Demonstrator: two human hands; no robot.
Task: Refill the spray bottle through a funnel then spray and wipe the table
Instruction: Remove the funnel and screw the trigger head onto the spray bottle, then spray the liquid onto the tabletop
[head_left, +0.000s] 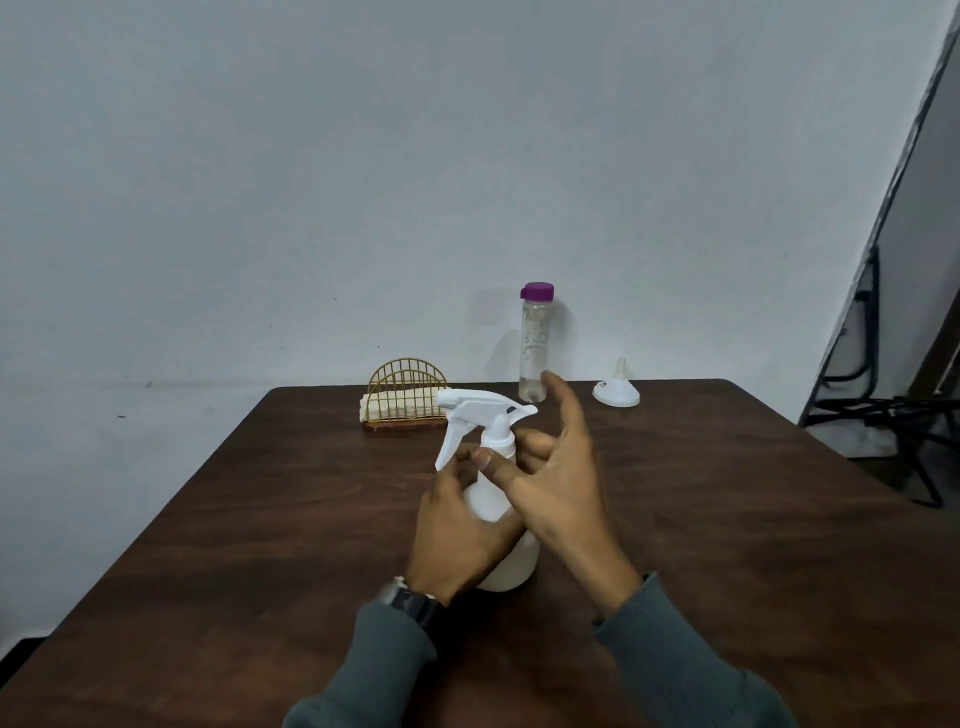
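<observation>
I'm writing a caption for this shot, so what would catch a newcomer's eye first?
The white spray bottle at the centre of the table, its body gripped by the left hand while the right hand pinches its neck under the trigger head. Behind it, along the far edge, are a clear bottle with a purple cap, a white funnel lying mouth-down to its right, and a gold wire napkin holder to its left.

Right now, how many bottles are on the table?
2: the white plastic spray bottle, mid-table, held by the left hand; the clear plastic bottle with a purple cap, upright at the far edge. None seem hidden.
</observation>
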